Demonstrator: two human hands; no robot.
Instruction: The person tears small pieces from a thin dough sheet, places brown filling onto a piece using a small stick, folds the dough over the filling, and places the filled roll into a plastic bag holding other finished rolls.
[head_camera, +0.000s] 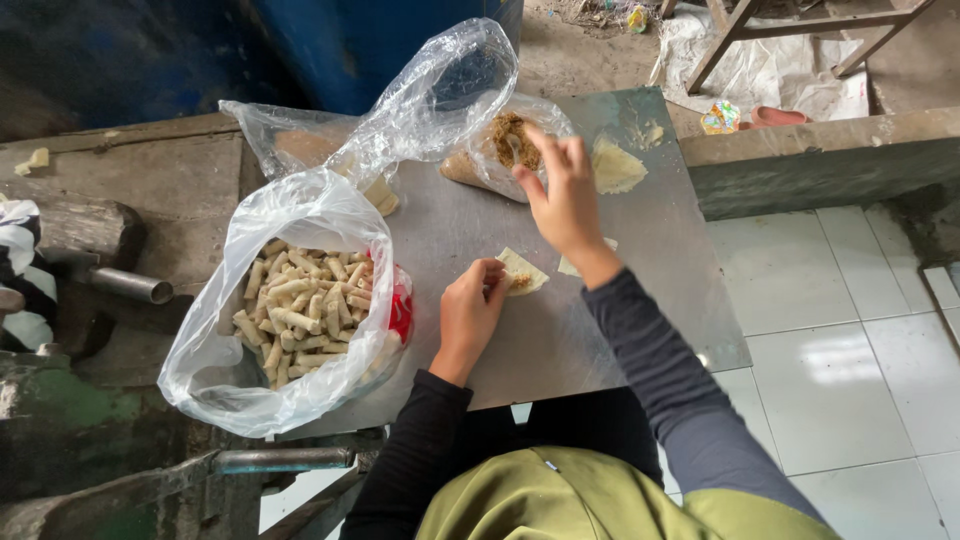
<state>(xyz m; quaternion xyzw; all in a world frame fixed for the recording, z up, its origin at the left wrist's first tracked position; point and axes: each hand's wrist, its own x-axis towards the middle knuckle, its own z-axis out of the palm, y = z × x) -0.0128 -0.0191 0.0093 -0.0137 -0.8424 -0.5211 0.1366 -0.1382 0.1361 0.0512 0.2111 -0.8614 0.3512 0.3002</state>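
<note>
On the grey metal table (560, 330) in front of me, my left hand (470, 315) rests near the middle, its fingers (490, 272) curled down and pinching the near corner of a small pale wrapper (522, 270) that lies flat on the table with a dab of brown filling on it. My right hand (565, 200) reaches farther out, to the open mouth of a clear bag of brown filling (505, 150) lying at the far side of the table — the fingers (545, 140) are bunched together at the crumbly heap, though I cannot tell whether they have closed on any of it. Just right of that bag sits a loose stack of pale wrappers (615, 168), and another wrapper (572, 266) peeks out from under my right wrist.

To the left, at the table's edge, stands a big clear plastic bag (290, 290) with its mouth open, heaped with small pale rolls (300, 305) lying every which way; a bit of red shows through its right side. Beyond it, a second crumpled clear bag (300, 140) lies toward the far left corner. Left of the table there is a worn wooden bench (150, 190) with a metal pipe (130, 285) sticking out — on the right, white floor tiles (830, 350). My sleeves are dark, the right one greyer.
</note>
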